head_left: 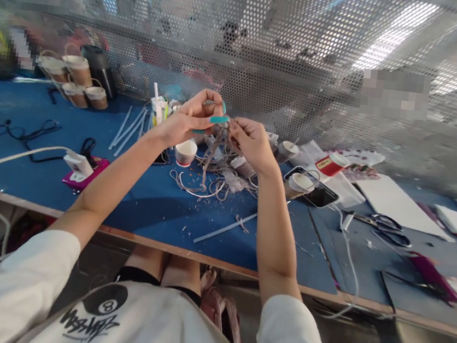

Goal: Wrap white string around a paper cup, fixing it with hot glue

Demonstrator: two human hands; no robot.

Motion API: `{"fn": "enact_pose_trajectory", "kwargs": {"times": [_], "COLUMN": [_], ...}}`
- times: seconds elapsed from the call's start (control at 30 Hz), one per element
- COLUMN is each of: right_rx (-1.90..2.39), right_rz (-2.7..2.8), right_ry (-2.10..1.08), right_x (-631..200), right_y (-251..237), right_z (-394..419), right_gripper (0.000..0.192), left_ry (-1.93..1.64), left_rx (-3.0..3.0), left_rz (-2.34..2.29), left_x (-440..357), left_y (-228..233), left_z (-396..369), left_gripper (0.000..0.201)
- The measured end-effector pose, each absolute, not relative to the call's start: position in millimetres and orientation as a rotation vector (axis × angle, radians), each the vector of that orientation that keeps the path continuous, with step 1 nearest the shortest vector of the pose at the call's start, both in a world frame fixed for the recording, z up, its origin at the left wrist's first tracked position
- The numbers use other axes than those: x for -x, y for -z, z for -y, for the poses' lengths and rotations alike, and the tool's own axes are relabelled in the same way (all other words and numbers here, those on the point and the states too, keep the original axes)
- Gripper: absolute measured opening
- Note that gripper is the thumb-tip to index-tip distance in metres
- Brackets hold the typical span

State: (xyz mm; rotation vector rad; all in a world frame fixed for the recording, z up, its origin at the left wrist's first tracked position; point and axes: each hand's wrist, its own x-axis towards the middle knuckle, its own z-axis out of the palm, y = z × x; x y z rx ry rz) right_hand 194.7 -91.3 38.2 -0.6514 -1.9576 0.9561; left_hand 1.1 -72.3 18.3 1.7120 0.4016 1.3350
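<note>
Over the blue table, my left hand, with long turquoise nails, pinches at the end of a grey-brown twisted paper cord. My right hand is closed on the same cord close beside the left fingertips. The fingers cover the exact spot where they grip. Below them the cord hangs into a tangle of loose cords on the table. A small paper cup stands just under my left hand. Another cup with a handle stands right of my right forearm.
Several handled cups and a black bottle stand back left. Glue sticks lie nearby. A magenta glue gun is at left, scissors and a phone at right. A perforated metal screen rises behind.
</note>
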Motion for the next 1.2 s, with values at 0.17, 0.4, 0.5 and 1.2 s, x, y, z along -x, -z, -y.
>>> {"fn": "enact_pose_trajectory", "kwargs": {"times": [0.17,0.4,0.5,1.2], "right_rx": [0.579,0.647,0.6,0.729], "right_rz": [1.97,1.841,1.971,2.139], "right_ry": [-0.992,-0.539,-0.306,0.032], "right_x": [-192,-198,-201,-201], "right_y": [-39,-40,-44,-45], "right_z": [95,95,104,113], "right_gripper": [0.053,0.036,0.029,0.024], "left_ry": [-1.294,-1.333,-1.396,-1.497], "left_rx": [-1.613,-1.626,-1.624,-1.704], "left_rz": [-0.253,-0.377,-0.446,-0.657], "left_x": [-3,-2,-4,-8], "left_y": [-24,-25,-27,-30], "left_z": [80,83,84,85], "left_gripper": [0.043,0.039,0.032,0.021]}}
